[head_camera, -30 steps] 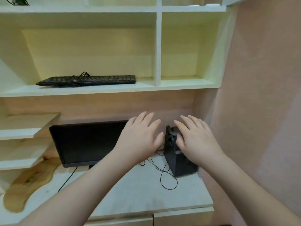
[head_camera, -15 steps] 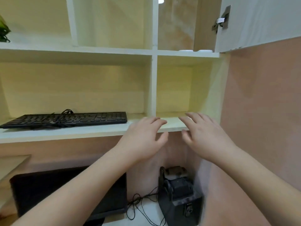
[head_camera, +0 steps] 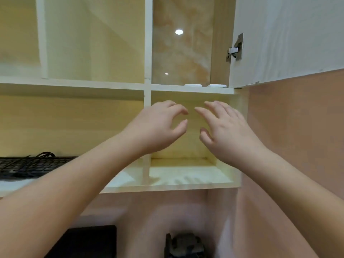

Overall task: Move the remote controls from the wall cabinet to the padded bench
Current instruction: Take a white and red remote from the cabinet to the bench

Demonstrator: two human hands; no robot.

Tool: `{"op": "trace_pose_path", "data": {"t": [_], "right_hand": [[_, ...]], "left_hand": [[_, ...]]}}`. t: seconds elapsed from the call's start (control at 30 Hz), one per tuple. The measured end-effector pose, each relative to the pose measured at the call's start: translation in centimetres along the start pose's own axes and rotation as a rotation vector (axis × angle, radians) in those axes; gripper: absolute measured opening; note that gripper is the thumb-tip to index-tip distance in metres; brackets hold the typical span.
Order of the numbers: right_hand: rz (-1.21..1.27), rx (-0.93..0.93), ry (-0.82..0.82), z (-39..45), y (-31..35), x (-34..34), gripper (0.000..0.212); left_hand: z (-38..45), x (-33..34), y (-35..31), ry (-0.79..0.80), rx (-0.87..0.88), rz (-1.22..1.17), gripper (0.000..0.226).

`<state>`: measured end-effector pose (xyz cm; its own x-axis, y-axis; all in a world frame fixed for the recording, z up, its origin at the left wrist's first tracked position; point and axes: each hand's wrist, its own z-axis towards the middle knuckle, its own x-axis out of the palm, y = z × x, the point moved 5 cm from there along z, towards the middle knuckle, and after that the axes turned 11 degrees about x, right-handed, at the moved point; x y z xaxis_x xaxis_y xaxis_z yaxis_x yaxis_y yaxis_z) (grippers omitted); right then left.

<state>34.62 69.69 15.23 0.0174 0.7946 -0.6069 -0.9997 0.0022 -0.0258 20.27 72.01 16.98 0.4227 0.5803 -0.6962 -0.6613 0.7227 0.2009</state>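
Two flat white remote controls lie side by side on the upper right shelf of the wall cabinet (head_camera: 191, 89), only their front edges showing: one remote (head_camera: 193, 85) on the left, the other remote (head_camera: 217, 85) by the open door. My left hand (head_camera: 158, 127) and my right hand (head_camera: 225, 131) are raised in front of the bare compartment below that shelf, fingers apart and slightly curled, holding nothing. Both hands hang below the remotes, apart from them. The padded bench is out of view.
The cabinet door (head_camera: 279, 38) stands open at the right with its hinge (head_camera: 235, 48) showing. A black keyboard (head_camera: 31, 165) with a coiled cable lies on the lower left shelf. Below are a dark monitor (head_camera: 83, 241) and a black device (head_camera: 184, 244). A pink wall (head_camera: 297, 127) closes the right side.
My view has tilted upward from the desk to the upper shelves. Both hands have risen from near the black device to the compartment under the remotes.
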Motion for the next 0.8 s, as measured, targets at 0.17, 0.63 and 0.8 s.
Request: {"op": "trace_pose_path", "data": {"t": [0.17,0.63,0.8], "right_hand": [[0.181,-0.023,-0.012,3.5,-2.0,-1.4,0.051],[0.547,0.092,0.036,11.0,-4.7,-0.7,0.051],[0.577,0.157,0.001,13.9,-4.8,-0.9,0.055]], "left_hand": [[4.9,-2.3,0.6,-0.152,0.004,0.056,0.033],[12.8,-1.5,4.6,0.047,-0.022,0.091,0.038],[14.8,-0.8,6.9,0.09,-0.107,0.079,0.034]]}}
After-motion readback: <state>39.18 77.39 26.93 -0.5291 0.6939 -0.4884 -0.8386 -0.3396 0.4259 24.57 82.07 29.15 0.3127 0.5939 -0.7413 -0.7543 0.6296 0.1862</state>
